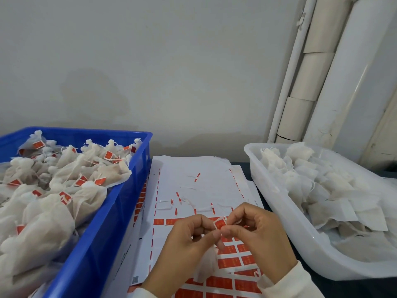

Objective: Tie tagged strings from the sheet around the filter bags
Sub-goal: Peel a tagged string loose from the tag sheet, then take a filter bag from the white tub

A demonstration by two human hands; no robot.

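Nothing readable anywhere — only marks too blurred to make out. Showing faint pale print, perhaps characters, on the red tag (220,223) being pinched between both hands, but not resolving into letters. Carrying the same unreadable pale print on the red tags still on the sheet (193,168), and on the red tags tied to the filled bags in the blue crate (120,203). Appearing as a small square code, possibly a QR mark, near the sheet's lower left edge (135,279) — too small to decode. Running along that edge, a thin line of dark print, illegible.
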